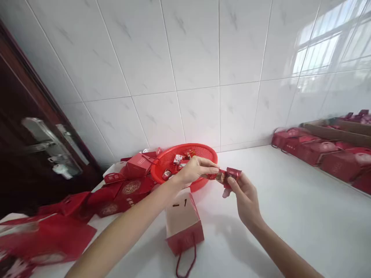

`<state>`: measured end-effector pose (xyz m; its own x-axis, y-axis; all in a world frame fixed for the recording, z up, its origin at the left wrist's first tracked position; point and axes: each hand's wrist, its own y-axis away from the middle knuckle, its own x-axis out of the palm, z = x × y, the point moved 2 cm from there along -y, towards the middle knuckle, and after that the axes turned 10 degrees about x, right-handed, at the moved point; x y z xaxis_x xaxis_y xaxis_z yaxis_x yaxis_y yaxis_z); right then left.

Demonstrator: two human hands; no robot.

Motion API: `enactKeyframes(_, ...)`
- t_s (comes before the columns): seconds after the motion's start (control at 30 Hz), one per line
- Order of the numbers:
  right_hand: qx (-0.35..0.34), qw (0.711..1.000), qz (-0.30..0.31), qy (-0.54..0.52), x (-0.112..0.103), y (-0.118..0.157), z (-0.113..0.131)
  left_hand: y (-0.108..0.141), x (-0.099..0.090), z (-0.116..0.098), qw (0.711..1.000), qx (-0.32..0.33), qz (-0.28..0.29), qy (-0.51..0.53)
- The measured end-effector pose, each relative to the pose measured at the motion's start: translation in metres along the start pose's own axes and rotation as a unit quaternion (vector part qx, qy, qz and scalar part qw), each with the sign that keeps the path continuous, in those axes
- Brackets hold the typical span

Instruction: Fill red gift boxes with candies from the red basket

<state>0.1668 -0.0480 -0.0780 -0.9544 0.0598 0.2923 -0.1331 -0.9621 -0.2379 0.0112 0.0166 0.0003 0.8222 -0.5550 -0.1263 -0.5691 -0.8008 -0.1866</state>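
1. Red-wrapped sweets [220, 177] are above the bench [290, 200], pinched by the left hand [194, 170] and right hand [245, 193], perhaps for a steady grip.
2. Below, an open red gift box [185, 239] faces upward, probably for access.
3. Behind, the red mesh basket [205, 152] likely keeps loose sweets [166, 175] together.
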Motion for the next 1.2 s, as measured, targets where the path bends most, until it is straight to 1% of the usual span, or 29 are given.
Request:
enactKeyframes(0.07,0.006,1.000,0.000,-0.003,0.001,0.001,-0.001,0.001,0.000,-0.001,1.000,0.010,-0.019,-0.001)
enactKeyframes(0.17,0.020,1.000,0.011,-0.011,0.001,0.000,-0.004,0.000,-0.003,-0.001,1.000,0.010,-0.024,-0.008)
enactKeyframes(0.3,0.052,0.997,0.044,-0.031,0.000,-0.002,-0.008,-0.003,-0.009,0.001,1.000,-0.005,0.004,-0.019)
enactKeyframes(0.4,0.079,0.993,0.072,-0.050,0.001,-0.004,-0.009,-0.004,-0.011,0.003,0.999,0.011,0.025,-0.029)
enactKeyframes(0.57,0.114,0.988,0.089,-0.057,0.003,-0.004,-0.009,-0.003,-0.009,0.008,0.996,0.028,0.068,-0.058)
enactKeyframes(0.63,0.119,0.987,0.096,-0.050,0.003,-0.005,-0.009,-0.003,-0.009,0.009,0.995,0.031,0.068,-0.064)
enactKeyframes(0.77,0.116,0.989,0.089,-0.035,0.001,-0.005,-0.010,-0.004,-0.011,0.009,0.998,0.016,0.043,-0.048)
enactKeyframes(0.83,0.108,0.991,0.070,-0.031,0.000,-0.004,-0.011,-0.003,-0.013,0.009,0.998,0.004,0.048,-0.045)
enactKeyframes(0.9,0.097,0.994,0.048,-0.026,-0.001,-0.004,-0.011,-0.002,-0.015,0.010,0.996,0.003,0.059,-0.063)
enactKeyframes(0.97,0.093,0.994,0.047,-0.019,-0.002,-0.005,-0.011,-0.002,-0.017,0.011,0.994,0.011,0.064,-0.084)
enactKeyframes(1.07,0.103,0.991,0.090,-0.011,-0.001,-0.006,-0.009,-0.002,-0.018,0.012,0.994,0.022,0.065,-0.086)
enactKeyframes(1.2,0.118,0.983,0.140,-0.002,-0.001,-0.007,-0.007,-0.002,-0.014,0.007,0.990,0.022,0.111,-0.081)
